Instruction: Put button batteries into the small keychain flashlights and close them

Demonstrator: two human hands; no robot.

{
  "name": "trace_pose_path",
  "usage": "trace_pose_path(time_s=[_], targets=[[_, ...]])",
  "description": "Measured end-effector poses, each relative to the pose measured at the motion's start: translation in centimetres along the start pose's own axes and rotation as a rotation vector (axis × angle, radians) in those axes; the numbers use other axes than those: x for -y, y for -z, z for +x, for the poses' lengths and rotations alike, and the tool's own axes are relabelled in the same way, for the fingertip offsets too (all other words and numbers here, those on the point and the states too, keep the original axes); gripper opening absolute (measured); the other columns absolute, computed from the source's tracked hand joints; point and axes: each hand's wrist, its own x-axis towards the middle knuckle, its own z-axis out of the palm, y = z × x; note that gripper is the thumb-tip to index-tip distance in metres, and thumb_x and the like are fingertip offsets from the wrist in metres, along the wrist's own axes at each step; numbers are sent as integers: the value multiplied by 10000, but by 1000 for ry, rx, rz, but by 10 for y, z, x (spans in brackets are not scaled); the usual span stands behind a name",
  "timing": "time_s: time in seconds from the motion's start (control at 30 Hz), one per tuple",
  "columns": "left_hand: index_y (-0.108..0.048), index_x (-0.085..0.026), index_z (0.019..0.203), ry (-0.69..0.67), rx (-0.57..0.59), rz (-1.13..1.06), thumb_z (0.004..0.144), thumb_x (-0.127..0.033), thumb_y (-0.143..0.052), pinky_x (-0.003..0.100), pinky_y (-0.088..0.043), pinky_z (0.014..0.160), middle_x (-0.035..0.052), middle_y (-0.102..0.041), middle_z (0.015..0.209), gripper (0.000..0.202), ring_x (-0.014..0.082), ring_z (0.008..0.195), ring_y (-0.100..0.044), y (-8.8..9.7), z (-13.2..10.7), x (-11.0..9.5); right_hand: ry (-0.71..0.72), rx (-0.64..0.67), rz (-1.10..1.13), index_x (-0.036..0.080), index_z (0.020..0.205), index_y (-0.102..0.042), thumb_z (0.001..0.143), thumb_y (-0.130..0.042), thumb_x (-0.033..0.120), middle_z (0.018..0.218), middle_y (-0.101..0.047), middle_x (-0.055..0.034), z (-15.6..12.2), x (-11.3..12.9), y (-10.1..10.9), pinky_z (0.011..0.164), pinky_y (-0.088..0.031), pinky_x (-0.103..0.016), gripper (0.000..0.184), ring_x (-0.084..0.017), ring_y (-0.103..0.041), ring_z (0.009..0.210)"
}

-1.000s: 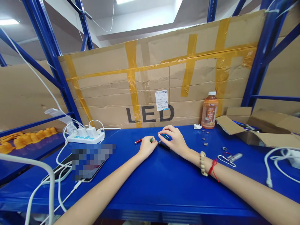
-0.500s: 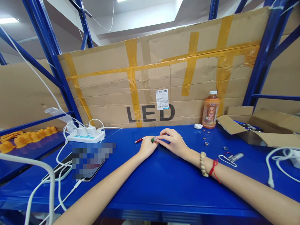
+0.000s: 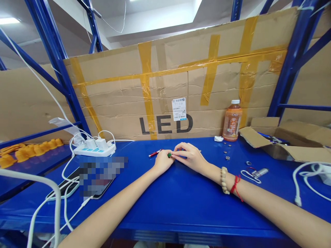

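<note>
Both hands meet at the middle of the blue table (image 3: 181, 199). My left hand (image 3: 162, 162) is curled shut around a small green piece (image 3: 169, 155) that shows at its fingertips. My right hand (image 3: 190, 156) pinches at the same green piece from the right, fingers pressed together; a bead bracelet and red string sit on its wrist. A red pen-like stick (image 3: 155, 153) lies just behind my left hand.
A white power strip (image 3: 94, 148) with chargers and cables sits at left, phones (image 3: 77, 186) in front. An orange drink bottle (image 3: 232, 121), an open cardboard box (image 3: 284, 141), small metal parts (image 3: 253, 172) and a white cable (image 3: 302, 179) lie at right. A taped cardboard wall stands behind.
My right hand has come left from a blue-green ring it held and closed onto the green piece at my left fingertips. My left hand has barely moved.
</note>
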Motion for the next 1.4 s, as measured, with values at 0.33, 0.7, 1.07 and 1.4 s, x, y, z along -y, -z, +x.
trace_pose_path(time_s=[0.33, 0.7, 1.07, 1.4], targets=[[-288, -182, 468, 141, -129, -120, 613, -183, -499, 209, -218, 486, -75, -292, 450, 257, 73, 470, -267, 2, 3, 0, -367, -105, 178, 228, 941, -651, 841, -465, 239, 926, -593, -35, -4, -14, -1, 761, -461, -274, 211, -150, -568, 863], [-286, -177, 466, 96, -85, -102, 629, -210, -498, 214, -205, 486, -73, -271, 458, 270, 73, 478, -249, 2, 1, -5, -417, 239, 101, 263, 967, -663, 835, -500, 262, 1038, -622, -37, -14, -29, -12, 845, -404, -399, 210, -201, -524, 973], [-315, -164, 456, 4, -5, -8, 670, -202, -485, 217, -223, 507, -66, -311, 461, 275, 80, 496, -301, -1, 0, -3, -344, 286, 147, 248, 908, -685, 843, -482, 340, 1003, -652, -36, -15, -36, -17, 851, -400, -386, 232, -209, -553, 949], [-343, -161, 471, -32, 40, 58, 679, -199, -479, 211, -242, 510, -61, -346, 469, 251, 85, 497, -326, -2, -2, -4, -315, 304, 56, 239, 821, -675, 806, -553, 312, 912, -679, -23, -14, -35, -15, 780, -411, -334, 143, -188, -583, 870]])
